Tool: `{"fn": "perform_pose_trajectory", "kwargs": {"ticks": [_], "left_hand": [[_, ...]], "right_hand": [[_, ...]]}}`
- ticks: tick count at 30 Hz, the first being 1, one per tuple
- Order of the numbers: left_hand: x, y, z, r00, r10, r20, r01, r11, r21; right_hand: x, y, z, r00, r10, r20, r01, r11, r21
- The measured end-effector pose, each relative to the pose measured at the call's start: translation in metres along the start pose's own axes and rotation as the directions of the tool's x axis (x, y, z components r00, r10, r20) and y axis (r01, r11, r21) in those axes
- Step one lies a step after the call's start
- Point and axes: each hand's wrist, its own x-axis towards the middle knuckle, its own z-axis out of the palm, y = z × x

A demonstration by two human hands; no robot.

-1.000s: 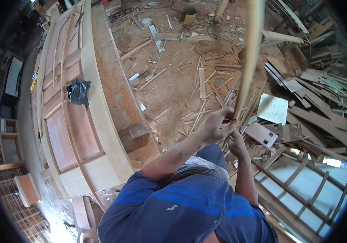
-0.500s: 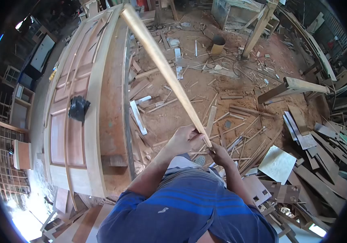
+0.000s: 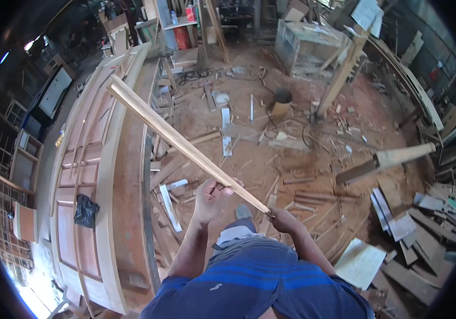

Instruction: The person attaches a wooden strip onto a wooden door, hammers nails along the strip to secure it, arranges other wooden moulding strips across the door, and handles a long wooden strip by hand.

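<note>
A long pale wooden strip (image 3: 177, 142) slants from upper left down to the right in front of my body. Near its lower end, my right hand (image 3: 285, 220) is closed round the wood. Farther up the strip, my left hand (image 3: 213, 196) is wrapped at its underside, with the fingers bent and the thumb against the wood. The strip's far end hangs above the edge of a panelled wooden door (image 3: 112, 212), which lies flat to my left. A crumpled black plastic bag (image 3: 86, 211) and thin wooden strips lie on the door.
Offcuts and sawdust cover the floor ahead, around a cylindrical bucket (image 3: 281, 102). A wooden post (image 3: 341, 74) and a sawhorse beam (image 3: 387, 159) stand to the right. Scrap boards (image 3: 417, 247) and a pale square panel (image 3: 360, 262) lie at the lower right.
The strip has swung from upright to a leftward slant and come lower. Both hands still hold it, the left hand now farther from the right. The view has shifted, showing more of the workshop's back.
</note>
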Motion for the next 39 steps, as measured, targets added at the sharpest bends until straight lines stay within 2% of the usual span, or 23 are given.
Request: {"fn": "perform_pose_trajectory", "kwargs": {"ticks": [2, 3, 4, 7, 10, 11, 14, 15, 23, 26, 29, 32, 35, 38, 39], "left_hand": [[0.042, -0.003, -0.010, 0.998, 0.025, -0.064, -0.027, 0.999, -0.033], [0.064, -0.003, -0.015, 0.994, 0.055, -0.094, -0.060, 0.997, -0.052], [0.082, -0.002, -0.019, 0.989, 0.076, -0.123, -0.085, 0.994, -0.070], [0.119, 0.011, -0.038, 0.982, -0.011, -0.190, 0.015, 1.000, 0.017], [0.147, 0.001, -0.047, 0.929, 0.169, -0.330, -0.169, 0.985, 0.029], [0.151, -0.002, -0.050, 0.909, 0.120, -0.400, -0.126, 0.992, 0.011], [0.166, -0.003, -0.055, 0.873, 0.136, -0.469, -0.071, 0.986, 0.153], [0.172, 0.001, -0.053, 0.865, 0.094, -0.493, -0.004, 0.983, 0.182], [0.270, -0.035, -0.010, 0.666, 0.171, -0.727, 0.003, 0.973, 0.232], [0.324, -0.053, 0.017, 0.588, 0.215, -0.780, -0.045, 0.971, 0.233], [0.368, -0.063, 0.034, 0.609, 0.250, -0.753, -0.014, 0.952, 0.305], [0.402, -0.073, 0.047, 0.574, 0.261, -0.776, 0.032, 0.940, 0.339], [0.427, -0.084, 0.065, 0.498, 0.251, -0.830, 0.087, 0.938, 0.335], [0.445, -0.091, 0.076, 0.479, 0.190, -0.857, 0.185, 0.933, 0.310], [0.453, -0.090, 0.082, 0.458, 0.157, -0.875, 0.203, 0.940, 0.275]], "right_hand": [[0.036, -0.015, -0.037, 0.998, 0.032, 0.051, -0.028, 0.997, -0.069], [0.057, -0.022, -0.056, 0.998, -0.062, 0.023, 0.064, 0.994, -0.091], [0.077, -0.028, -0.073, 0.998, -0.061, 0.026, 0.064, 0.993, -0.101], [0.125, -0.051, -0.120, 0.996, -0.061, 0.064, 0.067, 0.994, -0.089], [0.186, -0.044, -0.140, 0.975, -0.195, 0.107, 0.209, 0.967, -0.143], [0.206, -0.040, -0.144, 0.961, -0.256, 0.106, 0.269, 0.954, -0.131], [0.260, -0.048, -0.166, 0.941, -0.296, 0.165, 0.317, 0.941, -0.122], [0.280, -0.046, -0.169, 0.928, -0.316, 0.196, 0.344, 0.930, -0.128], [0.435, -0.028, -0.230, 0.792, -0.523, 0.315, 0.588, 0.792, -0.163], [0.479, -0.021, -0.269, 0.741, -0.542, 0.397, 0.633, 0.762, -0.140], [0.516, -0.005, -0.306, 0.666, -0.574, 0.477, 0.690, 0.717, -0.102], [0.538, 0.009, -0.335, 0.631, -0.609, 0.481, 0.707, 0.707, -0.032], [0.560, 0.023, -0.337, 0.643, -0.537, 0.546, 0.652, 0.758, -0.022], [0.574, 0.034, -0.345, 0.610, -0.628, 0.483, 0.691, 0.720, 0.063], [0.577, 0.034, -0.348, 0.634, -0.590, 0.500, 0.660, 0.750, 0.050]]}}
